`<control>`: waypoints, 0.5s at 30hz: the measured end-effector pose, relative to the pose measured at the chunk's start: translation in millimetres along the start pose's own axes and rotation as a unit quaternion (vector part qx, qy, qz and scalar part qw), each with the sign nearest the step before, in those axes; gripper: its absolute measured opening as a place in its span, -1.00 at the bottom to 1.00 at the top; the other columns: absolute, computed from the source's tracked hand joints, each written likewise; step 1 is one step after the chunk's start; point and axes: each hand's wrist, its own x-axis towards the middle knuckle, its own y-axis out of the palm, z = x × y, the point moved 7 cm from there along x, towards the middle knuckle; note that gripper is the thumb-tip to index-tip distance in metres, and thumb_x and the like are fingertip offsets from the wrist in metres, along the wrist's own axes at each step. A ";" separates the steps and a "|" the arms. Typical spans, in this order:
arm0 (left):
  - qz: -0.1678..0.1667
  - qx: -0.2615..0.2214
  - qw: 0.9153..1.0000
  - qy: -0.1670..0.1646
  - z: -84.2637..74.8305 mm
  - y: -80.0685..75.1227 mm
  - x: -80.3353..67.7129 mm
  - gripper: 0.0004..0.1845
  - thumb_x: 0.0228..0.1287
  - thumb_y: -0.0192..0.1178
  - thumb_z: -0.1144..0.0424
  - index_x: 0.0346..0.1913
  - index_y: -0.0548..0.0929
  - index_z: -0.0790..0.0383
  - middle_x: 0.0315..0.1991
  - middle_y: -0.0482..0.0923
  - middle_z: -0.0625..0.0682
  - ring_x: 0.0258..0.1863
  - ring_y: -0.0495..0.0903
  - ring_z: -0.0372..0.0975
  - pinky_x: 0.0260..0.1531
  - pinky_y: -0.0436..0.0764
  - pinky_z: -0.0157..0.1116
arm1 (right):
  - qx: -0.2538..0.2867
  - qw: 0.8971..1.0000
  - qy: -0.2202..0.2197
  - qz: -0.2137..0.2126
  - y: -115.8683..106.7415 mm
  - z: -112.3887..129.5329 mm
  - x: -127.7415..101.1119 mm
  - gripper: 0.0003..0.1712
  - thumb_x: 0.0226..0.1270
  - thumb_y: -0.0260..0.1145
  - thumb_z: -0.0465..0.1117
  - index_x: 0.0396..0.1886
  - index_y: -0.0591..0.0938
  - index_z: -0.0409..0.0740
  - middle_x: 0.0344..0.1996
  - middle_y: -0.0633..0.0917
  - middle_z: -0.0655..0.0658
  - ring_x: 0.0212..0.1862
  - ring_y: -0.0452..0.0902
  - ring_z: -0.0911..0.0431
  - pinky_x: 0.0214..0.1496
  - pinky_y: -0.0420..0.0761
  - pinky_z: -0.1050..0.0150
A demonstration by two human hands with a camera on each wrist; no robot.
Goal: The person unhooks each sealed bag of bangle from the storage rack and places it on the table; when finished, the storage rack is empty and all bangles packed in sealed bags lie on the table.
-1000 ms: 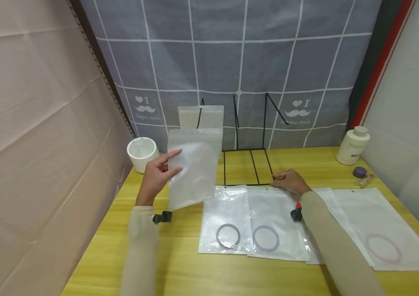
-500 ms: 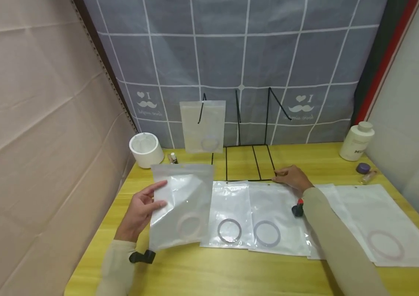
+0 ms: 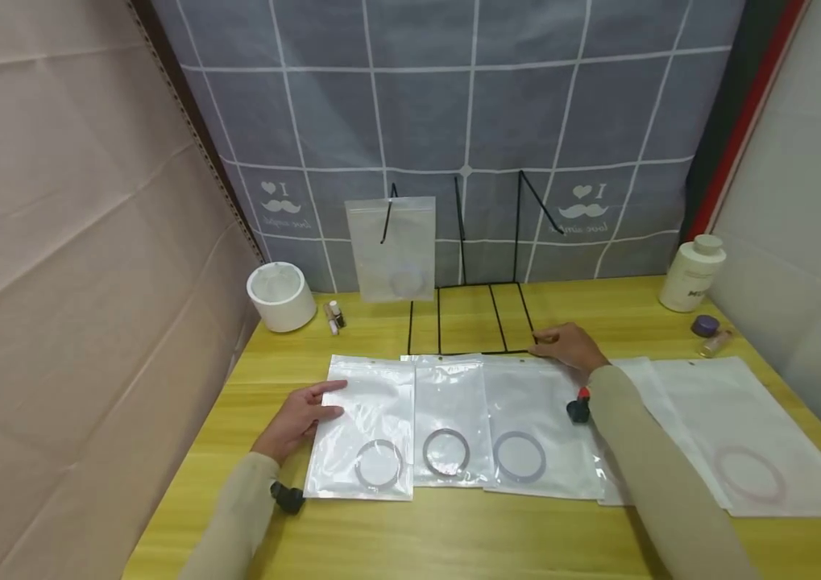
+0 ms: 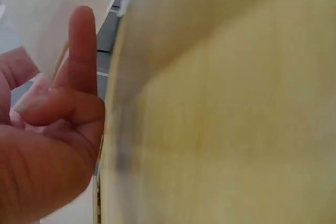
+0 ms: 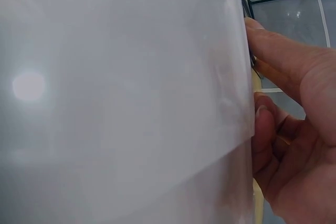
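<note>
Three small clear bags lie side by side on the yellow table (image 3: 454, 540), each with a ring inside. My left hand (image 3: 306, 409) rests with straight fingers on the left edge of the leftmost bag (image 3: 370, 419), which lies flat. The middle bag (image 3: 449, 419) and the third bag (image 3: 533, 427) lie to its right. My right hand (image 3: 564, 346) rests with loosely bent fingers at the third bag's top right corner. The right wrist view shows those fingers (image 5: 273, 51) beside the bag's edge (image 5: 121, 103). The left wrist view is blurred: fingers (image 4: 81, 51) and tabletop (image 4: 236, 129).
A black wire rack (image 3: 468, 318) stands at the back with another bag (image 3: 391, 246) leaning in it. A white cup (image 3: 275, 294) and a small vial (image 3: 333, 314) sit back left. Larger bags (image 3: 736, 435) lie right, near a white bottle (image 3: 693, 274) and a purple cap (image 3: 703, 325).
My left hand has brought the bag down from in front of the rack and laid it flat at the left end of the row. The right hand has stayed put.
</note>
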 end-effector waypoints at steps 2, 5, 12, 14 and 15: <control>-0.016 0.042 0.999 -0.011 1.0 -0.8 4.9 -0.38 0.19 0.40 0.45 0.36 0.55 0.24 -0.32 0.61 -0.09 -0.55 0.46 -0.36 -0.54 0.49 -0.47 | 0.003 1.000 0.003 0.001 0.4 -0.3 0.7 -0.30 0.33 0.41 0.13 0.35 0.57 -0.12 0.35 0.49 -0.38 0.37 0.36 -0.31 0.36 0.38 -0.28; -0.048 0.114 0.992 -0.012 -2.4 -4.1 9.4 -0.42 0.16 0.42 0.42 0.29 0.62 0.19 0.01 0.64 0.07 -0.20 0.56 -0.25 -0.26 0.57 -0.41 | 0.003 1.000 0.004 0.001 0.5 -0.4 0.9 -0.30 0.33 0.41 0.14 0.35 0.57 -0.12 0.35 0.48 -0.37 0.37 0.36 -0.31 0.36 0.38 -0.28; -0.077 0.224 0.971 -0.013 -9.8 -5.1 16.2 -0.40 0.13 0.46 0.42 0.29 0.61 0.25 0.35 0.44 0.28 0.30 0.38 0.03 0.30 0.44 -0.03 | 0.006 1.000 0.004 -0.003 -0.7 -2.7 1.8 -0.31 0.32 0.43 0.12 0.34 0.58 -0.12 0.33 0.51 -0.37 0.36 0.37 -0.31 0.35 0.39 -0.29; -0.083 0.249 0.965 -0.021 -10.4 -5.0 16.5 -0.39 0.11 0.49 0.39 0.28 0.62 0.26 0.27 0.47 0.32 0.20 0.40 0.04 0.25 0.45 0.00 | 0.009 1.000 0.001 -0.001 -0.7 -3.6 2.6 -0.31 0.32 0.43 0.11 0.34 0.58 -0.12 0.33 0.51 -0.36 0.37 0.37 -0.31 0.35 0.39 -0.29; -0.086 0.258 0.962 -0.025 -10.8 -4.9 16.3 -0.39 0.11 0.50 0.37 0.28 0.62 0.26 0.26 0.46 0.33 0.18 0.41 0.03 0.25 0.45 0.02 | 0.011 1.000 0.001 -0.001 -0.7 -4.2 3.1 -0.31 0.31 0.43 0.11 0.34 0.58 -0.12 0.33 0.51 -0.36 0.36 0.37 -0.31 0.35 0.39 -0.29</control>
